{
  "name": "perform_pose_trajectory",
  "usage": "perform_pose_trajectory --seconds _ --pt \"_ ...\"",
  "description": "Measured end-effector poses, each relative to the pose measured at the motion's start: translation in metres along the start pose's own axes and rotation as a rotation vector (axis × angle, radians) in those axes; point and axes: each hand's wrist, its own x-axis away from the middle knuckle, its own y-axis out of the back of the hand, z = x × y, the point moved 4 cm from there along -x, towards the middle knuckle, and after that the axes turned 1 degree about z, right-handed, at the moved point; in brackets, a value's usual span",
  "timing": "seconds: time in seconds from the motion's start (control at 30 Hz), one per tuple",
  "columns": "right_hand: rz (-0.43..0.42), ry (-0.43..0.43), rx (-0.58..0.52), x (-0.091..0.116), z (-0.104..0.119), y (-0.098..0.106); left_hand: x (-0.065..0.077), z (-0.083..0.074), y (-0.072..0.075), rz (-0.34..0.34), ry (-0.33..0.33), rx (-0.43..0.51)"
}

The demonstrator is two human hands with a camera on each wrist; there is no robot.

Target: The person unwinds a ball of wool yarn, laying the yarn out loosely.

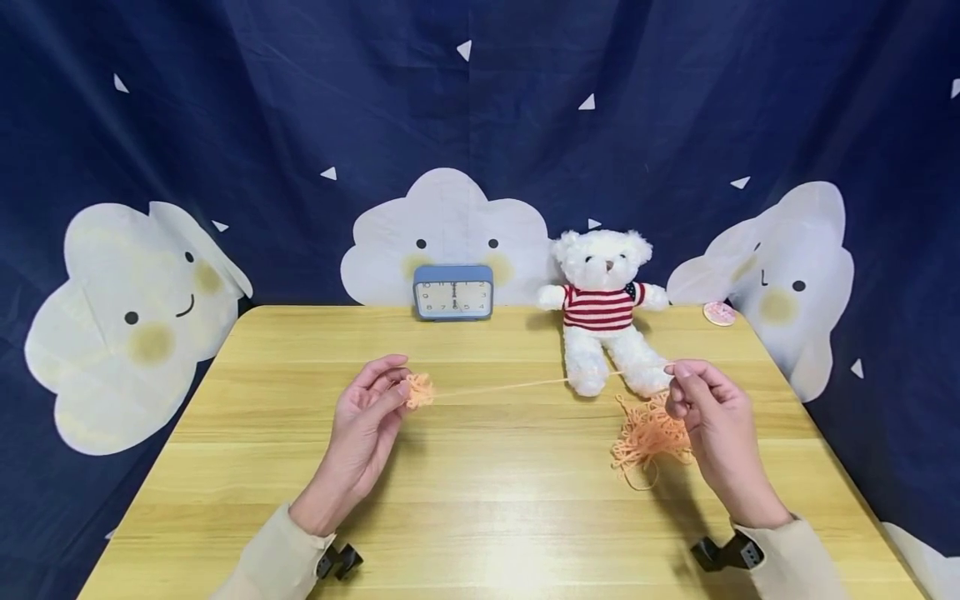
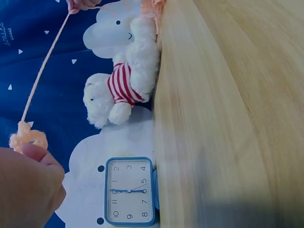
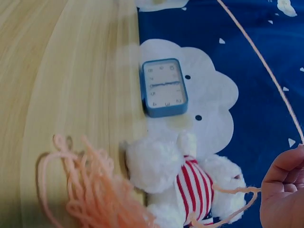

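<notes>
My left hand (image 1: pixel 369 417) pinches a small bundle of orange yarn (image 1: pixel 420 390) between thumb and fingers above the table. From that bundle a single strand (image 1: pixel 510 387) runs taut across to my right hand (image 1: pixel 716 417), which pinches it between thumb and forefinger. Below and beside the right hand a loose heap of orange yarn (image 1: pixel 648 437) lies on the table. In the right wrist view a slack loop of yarn (image 3: pixel 237 191) hangs from the right hand (image 3: pixel 285 190). The left wrist view shows the bundle (image 2: pixel 29 137) sitting just above the left thumb.
A white teddy bear (image 1: pixel 600 308) in a striped sweater sits at the table's back right, close behind the yarn heap. A blue clock (image 1: pixel 453 293) stands at the back middle, and a round pink item (image 1: pixel 719 313) lies by the back right corner of the wooden table (image 1: pixel 480 483).
</notes>
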Motion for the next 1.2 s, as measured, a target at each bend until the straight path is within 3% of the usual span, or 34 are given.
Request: perform_pose_trajectory --seconds 0.13,0.47,0.8,0.93,1.1,1.2 --pt "-0.011 0.007 -0.012 0.001 0.002 0.009 -0.001 -0.004 0.003 -0.057 -0.039 0.006" --pt "-0.076 -0.012 -0.038 -0.002 0.002 0.044 0.0 -0.01 0.005 -0.018 -0.066 0.05" --pt "-0.109 -0.113 -0.036 -0.007 -0.009 0.081 0.0 -0.013 0.006 -0.042 -0.065 0.091" --pt "-0.083 -0.204 0.07 -0.009 -0.015 0.096 -0.001 -0.014 0.005 -0.051 -0.068 0.097" --pt "0.024 -0.365 0.371 -0.009 -0.025 0.115 -0.002 -0.014 0.005 -0.042 -0.065 0.106" --pt "0.077 -0.42 0.492 -0.007 -0.031 0.119 -0.002 -0.013 0.006 -0.037 -0.059 0.11"
